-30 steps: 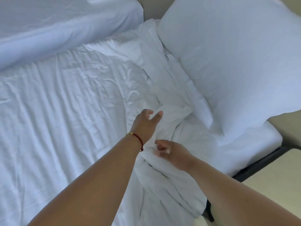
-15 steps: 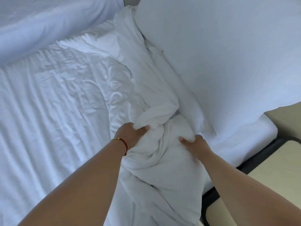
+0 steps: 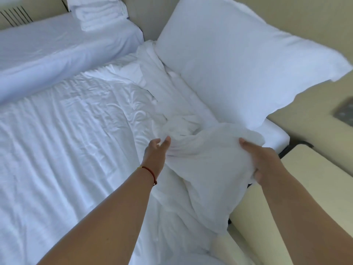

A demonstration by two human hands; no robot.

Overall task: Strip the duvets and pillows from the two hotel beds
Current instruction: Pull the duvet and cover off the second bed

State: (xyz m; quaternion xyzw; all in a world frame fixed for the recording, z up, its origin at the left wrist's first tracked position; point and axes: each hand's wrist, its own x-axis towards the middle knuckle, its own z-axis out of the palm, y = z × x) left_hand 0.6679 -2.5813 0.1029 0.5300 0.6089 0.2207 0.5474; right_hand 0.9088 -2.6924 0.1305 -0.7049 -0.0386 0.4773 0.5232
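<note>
A white duvet [image 3: 202, 169] lies bunched at the near bed's right edge, its far part stretching up along the pillow. My right hand [image 3: 261, 161] grips the bunch from the right side. My left hand [image 3: 155, 153], with a red string at the wrist, touches the bunch's left side with fingers spread. A large white pillow [image 3: 238, 60] leans at the head of this bed, just beyond the bunch. The wrinkled bed sheet [image 3: 66, 140] covers the mattress on the left.
A second bed [image 3: 47, 48] stands at the far left with folded white towels [image 3: 97, 12] on it. A pale bedside table [image 3: 315, 169] sits at the right edge. A beige headboard wall [image 3: 286, 14] runs behind the pillow.
The bunched duvet has been gathered further toward the right edge. My left hand has loosened from a grip to spread fingers. My right hand has shifted right on the bunch.
</note>
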